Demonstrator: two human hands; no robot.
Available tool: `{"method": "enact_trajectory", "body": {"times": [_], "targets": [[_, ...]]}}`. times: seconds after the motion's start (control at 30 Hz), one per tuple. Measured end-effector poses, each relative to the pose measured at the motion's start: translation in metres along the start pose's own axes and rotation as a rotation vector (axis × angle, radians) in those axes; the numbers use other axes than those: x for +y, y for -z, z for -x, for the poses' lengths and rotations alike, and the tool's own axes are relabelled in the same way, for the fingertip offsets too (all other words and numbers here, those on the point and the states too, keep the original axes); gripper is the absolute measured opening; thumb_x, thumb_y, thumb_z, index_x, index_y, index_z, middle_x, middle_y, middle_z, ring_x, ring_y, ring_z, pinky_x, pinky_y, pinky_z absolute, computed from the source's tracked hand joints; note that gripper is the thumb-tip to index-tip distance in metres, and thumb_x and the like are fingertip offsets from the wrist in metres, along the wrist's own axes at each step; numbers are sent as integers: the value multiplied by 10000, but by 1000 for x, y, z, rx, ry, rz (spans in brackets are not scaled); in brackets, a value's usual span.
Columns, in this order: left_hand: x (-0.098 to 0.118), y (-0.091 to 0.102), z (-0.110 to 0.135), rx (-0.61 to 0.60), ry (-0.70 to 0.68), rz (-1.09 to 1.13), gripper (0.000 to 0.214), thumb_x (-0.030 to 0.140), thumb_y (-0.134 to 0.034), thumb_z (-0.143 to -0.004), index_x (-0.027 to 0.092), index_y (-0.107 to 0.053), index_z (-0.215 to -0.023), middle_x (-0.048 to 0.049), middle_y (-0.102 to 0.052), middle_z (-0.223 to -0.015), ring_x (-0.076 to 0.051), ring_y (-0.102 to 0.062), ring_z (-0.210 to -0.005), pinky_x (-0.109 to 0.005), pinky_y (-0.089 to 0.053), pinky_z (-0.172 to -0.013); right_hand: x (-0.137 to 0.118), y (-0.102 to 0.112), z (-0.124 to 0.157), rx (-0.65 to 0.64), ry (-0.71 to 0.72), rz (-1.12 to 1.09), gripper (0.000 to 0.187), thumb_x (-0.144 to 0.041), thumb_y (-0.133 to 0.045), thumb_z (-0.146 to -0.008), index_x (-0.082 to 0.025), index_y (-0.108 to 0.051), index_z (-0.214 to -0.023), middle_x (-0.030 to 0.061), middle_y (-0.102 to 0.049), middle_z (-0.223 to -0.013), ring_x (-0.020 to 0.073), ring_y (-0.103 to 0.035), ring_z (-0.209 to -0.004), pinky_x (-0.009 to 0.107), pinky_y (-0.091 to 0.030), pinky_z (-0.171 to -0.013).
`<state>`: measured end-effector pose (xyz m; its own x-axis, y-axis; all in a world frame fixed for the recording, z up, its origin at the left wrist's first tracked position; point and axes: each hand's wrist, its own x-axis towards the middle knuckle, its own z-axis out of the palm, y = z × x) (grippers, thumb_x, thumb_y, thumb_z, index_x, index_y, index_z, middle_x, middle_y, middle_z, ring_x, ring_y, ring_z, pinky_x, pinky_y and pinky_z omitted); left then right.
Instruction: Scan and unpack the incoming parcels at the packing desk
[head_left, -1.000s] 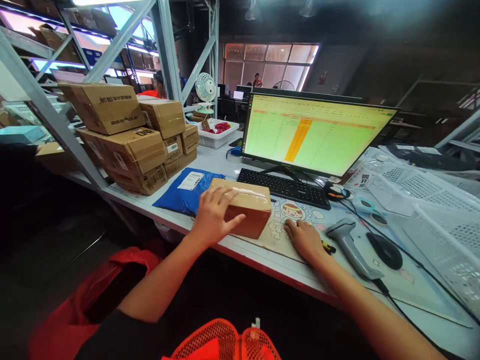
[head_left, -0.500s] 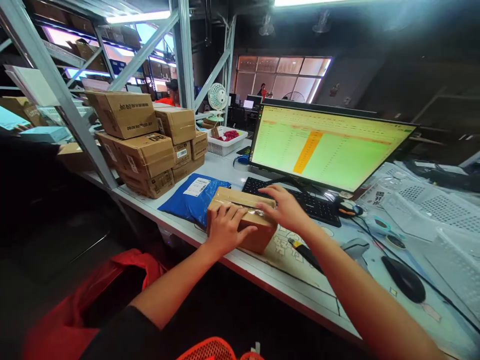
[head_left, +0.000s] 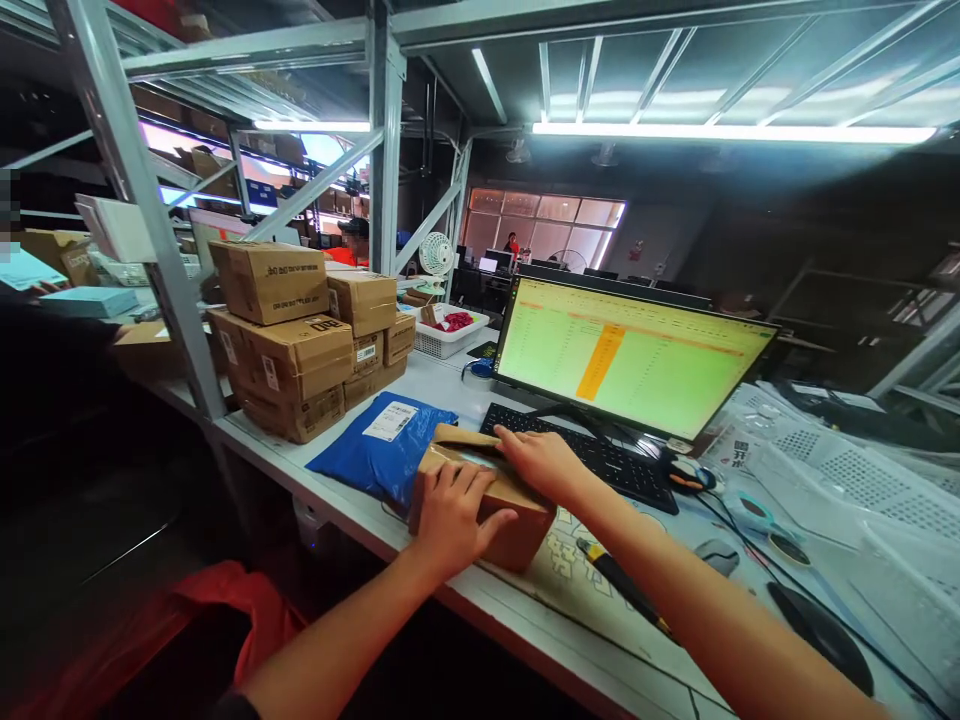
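A small cardboard box sits at the front of the desk, its far top flap lifted a little along a gap in the top. My left hand lies over the near top edge with its fingers spread, pressing on the cardboard. At the far side of the top, my right hand has its fingers closed at the lifted flap; the fingertips are partly hidden. Against the box's left side lies a blue mailing bag with a white label. Under my right forearm rests a yellow-and-black box cutter.
Several brown cartons are stacked on the left beside a metal rack post. Behind the box stand a keyboard and a monitor. A mouse and white plastic baskets are on the right.
My right hand has closed at the far flap, which now stands raised. My left hand stays on the box. The view has tilted upward, so things sit lower in the picture.
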<state>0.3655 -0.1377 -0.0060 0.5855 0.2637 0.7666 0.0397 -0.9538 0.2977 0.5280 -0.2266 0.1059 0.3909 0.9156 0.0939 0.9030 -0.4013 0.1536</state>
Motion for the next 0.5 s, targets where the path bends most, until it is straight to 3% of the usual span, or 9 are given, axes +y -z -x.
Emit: {"method": "enact_trajectory", "body": {"times": [0.1, 0.2, 0.27, 0.37, 0.5], "targets": [[4, 8, 3, -22, 11, 19, 423, 500, -757, -898, 233, -704, -1222, -93, -723, -1195, -320, -599, -1079, -495, -422, -919, 12, 2, -21, 46, -160, -2, 453, -327, -266, -1096, -118, -622, -1282, 231, -727, -1179, 313, -715, -1082, 381, -503, -845], [2, 25, -10, -164, 12, -5, 400, 500, -688, -945, 236, -697, -1245, -96, -708, -1205, -323, -590, -1110, -516, -429, -969, 20, -7, -41, 40, -249, -40, 489, -333, -223, -1108, -123, -660, -1166, 207, -738, -1128, 274, -717, -1045, 368, -509, -857], [-5, 39, -33, -342, -16, -3, 409, 546, -655, -955, 232, -715, -1211, -91, -705, -1193, -324, -589, -1150, -508, -436, -1012, 23, -18, -49, 24, -273, -67, 447, -331, -267, -1113, -133, -667, -1144, 164, -736, -1147, 226, -706, -1048, 362, -517, -907], [-17, 55, -82, -654, -106, -9, 559, 600, -732, -872, 237, -678, -1294, -98, -677, -1304, -342, -569, -1257, -472, -445, -1053, 26, -31, -55, -10, -284, -98, 329, -403, -482, -1071, -147, -678, -1134, 99, -713, -1178, 199, -679, -1076, 416, -535, -980], [-21, 58, -135, -1069, -157, -52, 737, 522, -881, -712, 205, -633, -1328, -118, -693, -1292, -342, -651, -1168, -387, -518, -916, 31, -36, -60, -66, -297, -131, 316, -432, -612, -1010, -160, -682, -1154, 86, -692, -1195, 206, -669, -1077, 444, -560, -970]]}}
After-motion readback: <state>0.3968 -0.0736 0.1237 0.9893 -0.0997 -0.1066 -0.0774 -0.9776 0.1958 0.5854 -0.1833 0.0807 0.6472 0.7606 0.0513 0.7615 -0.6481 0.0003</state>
